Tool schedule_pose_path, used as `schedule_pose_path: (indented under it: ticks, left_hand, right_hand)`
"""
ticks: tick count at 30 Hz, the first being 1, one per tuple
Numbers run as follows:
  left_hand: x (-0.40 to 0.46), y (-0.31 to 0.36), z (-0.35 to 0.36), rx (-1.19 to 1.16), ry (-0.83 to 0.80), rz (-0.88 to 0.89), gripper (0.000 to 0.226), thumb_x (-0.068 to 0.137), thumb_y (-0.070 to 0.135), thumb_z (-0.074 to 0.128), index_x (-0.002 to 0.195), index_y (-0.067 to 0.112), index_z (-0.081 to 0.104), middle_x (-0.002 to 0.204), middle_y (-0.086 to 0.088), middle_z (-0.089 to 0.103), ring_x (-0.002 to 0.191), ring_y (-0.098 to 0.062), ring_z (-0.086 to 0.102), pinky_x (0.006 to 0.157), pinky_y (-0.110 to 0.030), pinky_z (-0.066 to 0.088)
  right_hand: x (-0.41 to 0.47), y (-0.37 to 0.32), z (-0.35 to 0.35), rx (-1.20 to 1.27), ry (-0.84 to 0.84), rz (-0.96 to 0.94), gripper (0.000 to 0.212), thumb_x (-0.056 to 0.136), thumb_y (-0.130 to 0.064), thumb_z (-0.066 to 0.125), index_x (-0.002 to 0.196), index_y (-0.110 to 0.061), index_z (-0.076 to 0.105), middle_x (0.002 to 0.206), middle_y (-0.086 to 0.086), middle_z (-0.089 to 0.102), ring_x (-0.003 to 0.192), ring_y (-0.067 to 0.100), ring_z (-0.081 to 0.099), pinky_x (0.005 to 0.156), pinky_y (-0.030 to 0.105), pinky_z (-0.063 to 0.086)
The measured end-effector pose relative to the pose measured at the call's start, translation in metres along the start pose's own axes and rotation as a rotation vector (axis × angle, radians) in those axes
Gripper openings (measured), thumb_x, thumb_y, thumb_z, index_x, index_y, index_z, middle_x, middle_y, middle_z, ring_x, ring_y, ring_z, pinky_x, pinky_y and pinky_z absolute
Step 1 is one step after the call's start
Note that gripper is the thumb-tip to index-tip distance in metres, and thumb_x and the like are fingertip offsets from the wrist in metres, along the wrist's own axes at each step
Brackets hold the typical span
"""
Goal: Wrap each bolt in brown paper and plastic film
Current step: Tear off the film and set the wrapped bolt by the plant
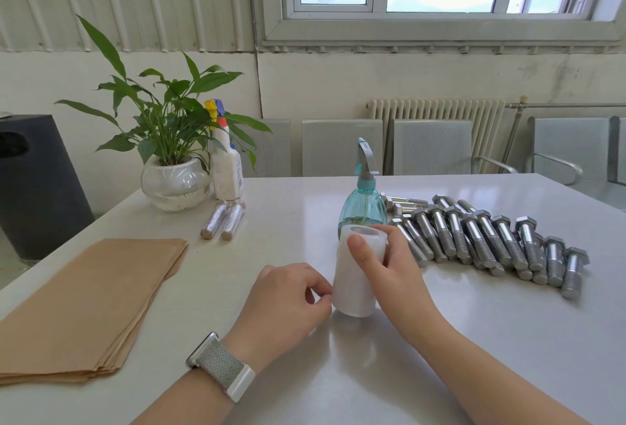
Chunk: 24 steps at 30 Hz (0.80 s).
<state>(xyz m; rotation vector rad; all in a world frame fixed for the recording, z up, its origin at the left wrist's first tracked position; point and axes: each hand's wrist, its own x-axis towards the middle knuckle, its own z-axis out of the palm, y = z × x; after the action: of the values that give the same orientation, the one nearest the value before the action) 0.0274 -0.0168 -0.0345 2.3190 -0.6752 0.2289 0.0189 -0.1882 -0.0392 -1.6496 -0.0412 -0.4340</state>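
Milky-white plastic film, on a roll [357,275], stands upright on the table [298,214] near centre. Our right hand [389,275] grips the roll from the right side, thumb across its near face and fingers curled round behind. Our left hand [288,296] sits just left of the roll's base, thumb and forefinger pinched together at the film's surface; we judge it is hunting for the loose end, though we cannot tell if any film is caught between them.

Risks, as we read them: film edge is near invisible on its own roll, so the pinch may slip or tear a ragged strip. The spray bottle [363,208] stands right behind the roll; a pull toward the far side could knock it over. No bolt is in hand yet.

Count:
- Bare bolts [487,238], far right: a heap in overlapping rows, roughly twenty; exact number hidden by stacking.
- Wrapped bolts [223,221], far left of centre: two, side by side, touching.
- Brown paper [88,306], near left: one stack, several sheets, too thin to count.
- Film rolls: one.
- Spray bottles: two, the teal one and a white one [226,167] beside the potted plant [169,140].
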Motion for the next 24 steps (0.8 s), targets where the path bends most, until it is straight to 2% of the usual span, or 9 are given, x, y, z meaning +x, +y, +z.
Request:
schedule_pose_path:
  ticks: [5,9,12,14,15,17,20,22,24]
  left_hand:
    - [0.002,-0.004,0.003,0.059,0.014,0.016,0.008,0.079,0.028,0.063,0.075,0.030,0.070,0.081,0.015,0.068,0.073,-0.005,0.061,0.088,-0.035,0.046]
    - [0.003,-0.006,0.003,0.080,0.034,0.040,0.007,0.080,0.027,0.065,0.072,0.029,0.066,0.080,0.014,0.064,0.071,-0.006,0.060,0.086,-0.034,0.046]
    - [0.004,-0.009,0.002,-0.013,0.068,-0.021,0.011,0.080,0.025,0.067,0.071,0.029,0.066,0.080,0.013,0.064,0.071,-0.007,0.060,0.076,-0.022,0.046]
    - [0.005,-0.011,0.000,-0.133,0.096,-0.100,0.011,0.081,0.025,0.065,0.070,0.030,0.065,0.078,0.015,0.064,0.066,-0.005,0.059,0.063,-0.011,0.043]
    - [0.006,-0.011,0.000,-0.200,0.110,-0.137,0.012,0.081,0.023,0.064,0.070,0.029,0.064,0.075,0.014,0.065,0.062,-0.004,0.057,0.059,-0.010,0.041]
    - [0.009,-0.013,-0.001,-0.336,0.149,-0.199,0.013,0.082,0.018,0.062,0.070,0.024,0.062,0.072,0.007,0.066,0.063,-0.009,0.057,0.057,-0.014,0.042]
    - [0.012,-0.014,-0.002,-0.474,0.194,-0.276,0.011,0.085,0.014,0.059,0.075,0.018,0.061,0.080,-0.003,0.070,0.084,-0.026,0.063,0.076,-0.038,0.050]
    - [0.012,-0.014,-0.001,-0.513,0.207,-0.296,0.009,0.085,0.017,0.058,0.076,0.017,0.061,0.083,-0.004,0.070,0.088,-0.028,0.063,0.082,-0.046,0.051]
    - [0.011,-0.014,0.001,-0.514,0.236,-0.282,0.008,0.084,0.020,0.059,0.077,0.019,0.062,0.084,0.000,0.070,0.089,-0.022,0.063,0.083,-0.044,0.051]
  right_hand:
    - [0.000,0.002,0.000,-0.032,-0.011,-0.013,0.054,0.066,-0.071,0.066,0.109,-0.039,0.053,0.100,-0.017,0.069,0.093,0.002,0.067,0.082,0.034,0.056]
    - [0.000,0.000,0.001,-0.025,0.002,0.002,0.061,0.063,-0.078,0.065,0.108,-0.038,0.053,0.099,-0.018,0.069,0.093,0.002,0.067,0.081,0.031,0.055]
    - [0.001,-0.002,-0.001,0.059,0.024,0.066,0.063,0.062,-0.073,0.070,0.109,-0.034,0.054,0.101,-0.012,0.070,0.092,0.003,0.068,0.079,0.032,0.055]
    - [0.002,-0.004,-0.003,0.148,0.023,0.166,0.068,0.062,-0.069,0.076,0.112,-0.029,0.053,0.108,-0.004,0.068,0.097,0.009,0.068,0.083,0.039,0.059]
    - [0.002,-0.005,-0.003,0.208,0.013,0.221,0.070,0.063,-0.065,0.077,0.115,-0.026,0.053,0.112,0.000,0.067,0.102,0.014,0.068,0.085,0.044,0.059]
    - [0.003,-0.006,-0.003,0.333,-0.018,0.302,0.073,0.064,-0.055,0.075,0.122,-0.019,0.050,0.120,0.007,0.063,0.109,0.023,0.066,0.088,0.049,0.057]
    - [0.002,-0.007,-0.002,0.461,-0.057,0.360,0.073,0.071,-0.044,0.079,0.128,-0.012,0.047,0.125,0.012,0.059,0.111,0.029,0.065,0.088,0.051,0.057]
    - [0.002,-0.006,-0.001,0.492,-0.073,0.368,0.073,0.072,-0.042,0.083,0.128,-0.014,0.047,0.125,0.011,0.059,0.111,0.028,0.066,0.088,0.049,0.057]
    - [0.003,-0.006,-0.001,0.497,-0.087,0.368,0.070,0.070,-0.041,0.082,0.126,-0.016,0.050,0.123,0.010,0.061,0.106,0.026,0.067,0.089,0.049,0.057]
